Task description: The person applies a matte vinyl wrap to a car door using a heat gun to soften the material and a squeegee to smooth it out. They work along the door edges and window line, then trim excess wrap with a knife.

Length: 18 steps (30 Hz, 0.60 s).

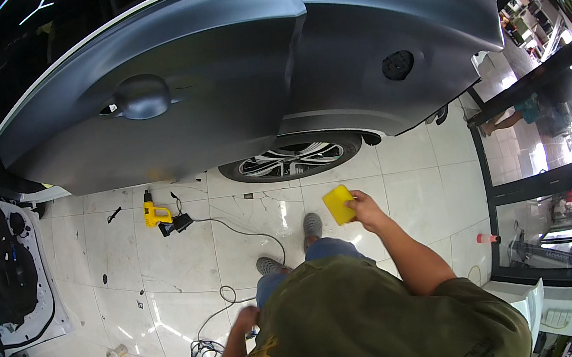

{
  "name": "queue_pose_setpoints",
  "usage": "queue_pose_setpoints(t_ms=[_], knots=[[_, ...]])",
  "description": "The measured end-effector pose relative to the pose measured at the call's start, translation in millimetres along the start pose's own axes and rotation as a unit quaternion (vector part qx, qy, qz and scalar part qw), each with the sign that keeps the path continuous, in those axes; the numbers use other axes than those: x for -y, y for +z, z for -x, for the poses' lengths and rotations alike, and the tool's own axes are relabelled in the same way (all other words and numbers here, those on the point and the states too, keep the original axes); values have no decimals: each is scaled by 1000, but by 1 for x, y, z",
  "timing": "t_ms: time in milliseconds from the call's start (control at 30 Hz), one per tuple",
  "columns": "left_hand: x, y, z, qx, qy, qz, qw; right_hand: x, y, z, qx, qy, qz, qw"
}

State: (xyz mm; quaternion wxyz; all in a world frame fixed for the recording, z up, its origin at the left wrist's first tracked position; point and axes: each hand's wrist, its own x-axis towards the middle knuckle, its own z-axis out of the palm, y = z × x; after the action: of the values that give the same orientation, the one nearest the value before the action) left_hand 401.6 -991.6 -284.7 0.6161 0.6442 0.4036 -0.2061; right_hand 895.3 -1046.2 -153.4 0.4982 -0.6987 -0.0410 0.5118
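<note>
My right hand (363,208) grips a yellow squeegee card (338,204), held over the tiled floor by the car's rear wheel. My left hand (248,316) hangs low at my left side, partly hidden by my shirt, so its fingers are unclear. In front of me stretches the car's dark satin grey body (217,93), with a handle (142,96) on the door and a dark round opening (398,65) on the rear panel. The wheel (291,163) shows beneath it.
A yellow heat gun (157,213) and coiled cable (204,352) lie on the floor (424,182). A detached door panel (17,286) is at left, near spray bottles (116,352). Glass-fronted framing (553,176) lines the right, showing a person (554,100).
</note>
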Motion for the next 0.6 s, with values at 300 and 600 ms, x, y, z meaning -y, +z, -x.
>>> queue_pose_setpoints(t_ms=[300, 600], knots=[[-61, 60, 122, -188, 23, 242, 951, 40, 68, -176, -45, -119, -37, 991], [-31, 168, 79, -358, -198, 122, 904, 6, 38, -298, -246, -309, 458, 796]])
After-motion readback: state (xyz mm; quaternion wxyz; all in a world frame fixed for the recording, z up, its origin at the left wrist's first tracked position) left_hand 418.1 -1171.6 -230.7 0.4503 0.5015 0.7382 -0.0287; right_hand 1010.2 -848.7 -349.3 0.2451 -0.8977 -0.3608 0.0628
